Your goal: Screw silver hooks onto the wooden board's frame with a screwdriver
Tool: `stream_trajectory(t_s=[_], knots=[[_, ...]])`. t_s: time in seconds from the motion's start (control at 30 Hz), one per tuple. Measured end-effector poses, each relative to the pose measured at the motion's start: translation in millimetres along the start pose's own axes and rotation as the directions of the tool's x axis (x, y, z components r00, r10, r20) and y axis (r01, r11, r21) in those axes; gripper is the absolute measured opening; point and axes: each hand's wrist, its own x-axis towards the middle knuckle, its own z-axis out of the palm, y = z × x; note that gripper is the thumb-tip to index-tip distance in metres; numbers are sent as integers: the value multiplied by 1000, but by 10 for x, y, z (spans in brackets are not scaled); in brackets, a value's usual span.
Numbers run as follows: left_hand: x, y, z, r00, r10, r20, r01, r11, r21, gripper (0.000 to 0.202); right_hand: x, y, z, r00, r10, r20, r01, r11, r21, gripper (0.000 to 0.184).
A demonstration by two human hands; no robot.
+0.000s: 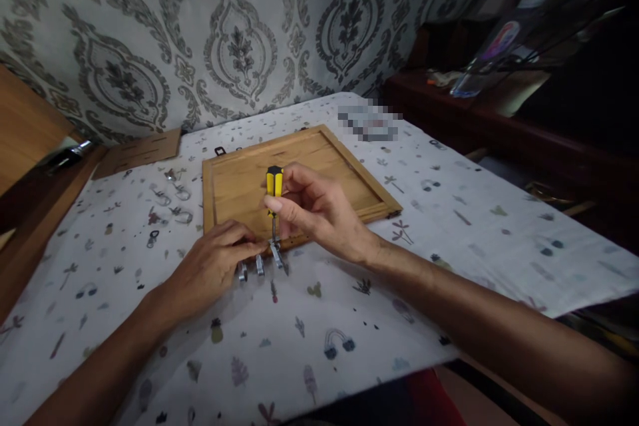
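Observation:
A wooden board with a raised frame lies flat on the table. Upright in my right hand is a yellow and black screwdriver, gripped between thumb and fingers. Its shaft points down at a metal hook on the board's near edge. My left hand grips the board's near left corner, a fingertip close to that hook and the screwdriver tip. Two more metal hooks stick out from the same edge beside my left fingers. The screw under the tip is too small to make out.
Several small metal rings and fittings lie left of the board. Brown cardboard rests by the patterned wall. A blurred-out item sits at the back right. Dark furniture holding a clear plastic package borders the right side.

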Motion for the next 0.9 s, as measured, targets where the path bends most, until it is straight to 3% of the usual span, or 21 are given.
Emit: stream_trajectory(t_s=[0.17,0.4,0.6,0.73,0.9], knots=[[0,-3,3,1000,5,-6,-5,1000,-8,43,-7,-9,-5,997,-1,71,5,998,-60,35],[-21,-22,47,1000,-14,-9,14,1000,-1,39,-32,31,40,999,28,-27,-29,999,-37,38],[-16,-10,49,1000,-21,-20,20,1000,-19,40,-14,24,28,997,77,28,-78,996,47,38],[-5,9,34,999,-31,-15,31,999,-13,41,-1,53,-5,996,66,65,-65,998,-16,33],[1,22,24,1000,-19,-9,19,1000,-22,38,-10,88,9,997,72,16,-72,997,-35,34]])
